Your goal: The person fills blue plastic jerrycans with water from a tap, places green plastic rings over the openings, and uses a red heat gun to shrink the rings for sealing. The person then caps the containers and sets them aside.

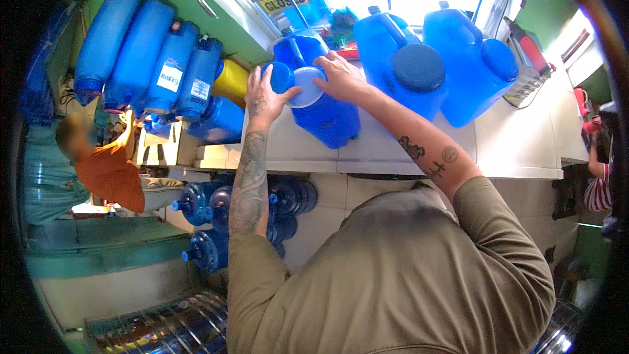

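Observation:
A blue plastic jug [327,120] with a moulded handle stands on the white tiled counter before me. At its wide mouth is a pale white disc [305,89]; I cannot tell whether it is an inner cover or a liner. My left hand [263,98] holds a blue screw cap [279,77] beside the mouth, its thumb reaching to the disc's edge. With bent fingers, my right hand [341,76] grips the far right rim of the disc. To the right stand two more blue jugs, one with a dark blue cap [418,68], the other with a blue cap [500,59].
Several tall blue containers [162,69] line the left wall, near a yellow container [231,78]. Clear blue water bottles [196,201] lie stacked below the counter [393,162]. A person in an orange shirt [110,172] is at left. A sign [284,2] hangs by the window.

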`<state>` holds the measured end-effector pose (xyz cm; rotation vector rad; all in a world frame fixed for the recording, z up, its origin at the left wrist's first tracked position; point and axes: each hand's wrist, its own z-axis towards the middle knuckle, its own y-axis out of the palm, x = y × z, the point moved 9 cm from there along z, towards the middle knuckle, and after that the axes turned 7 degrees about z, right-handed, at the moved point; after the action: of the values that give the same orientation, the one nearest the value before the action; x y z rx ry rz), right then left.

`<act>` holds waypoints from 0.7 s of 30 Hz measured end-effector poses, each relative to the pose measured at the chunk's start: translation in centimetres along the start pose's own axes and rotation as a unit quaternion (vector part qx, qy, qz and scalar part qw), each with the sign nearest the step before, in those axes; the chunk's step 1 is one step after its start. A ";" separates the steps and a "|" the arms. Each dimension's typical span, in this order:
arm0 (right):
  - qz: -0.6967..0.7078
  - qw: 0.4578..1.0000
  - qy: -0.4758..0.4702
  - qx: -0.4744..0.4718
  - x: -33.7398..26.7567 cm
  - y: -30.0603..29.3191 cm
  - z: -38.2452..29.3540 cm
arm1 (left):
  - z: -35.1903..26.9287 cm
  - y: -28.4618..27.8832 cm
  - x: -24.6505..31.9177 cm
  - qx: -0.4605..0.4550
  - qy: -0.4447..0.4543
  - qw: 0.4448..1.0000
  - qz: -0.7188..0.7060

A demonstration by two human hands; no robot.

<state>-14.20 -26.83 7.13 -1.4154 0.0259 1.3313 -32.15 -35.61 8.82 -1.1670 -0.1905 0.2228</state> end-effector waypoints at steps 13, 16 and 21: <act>-0.008 0.999 0.017 0.038 1.2 -1.8 3.8 | 0.0 -1.6 -1.4 0.080 -0.053 0.991 -0.091; -0.052 0.998 0.017 0.011 0.9 -1.8 4.6 | -0.2 -1.8 -2.1 0.081 -0.068 0.988 -0.111; -0.059 0.996 0.021 -0.064 1.3 0.4 4.3 | -0.9 -0.7 -0.6 0.029 -0.033 0.998 -0.044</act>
<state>-16.88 -23.20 7.10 -1.5286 -0.1155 1.2231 -32.44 -36.83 9.12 -1.0917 -0.2901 0.1885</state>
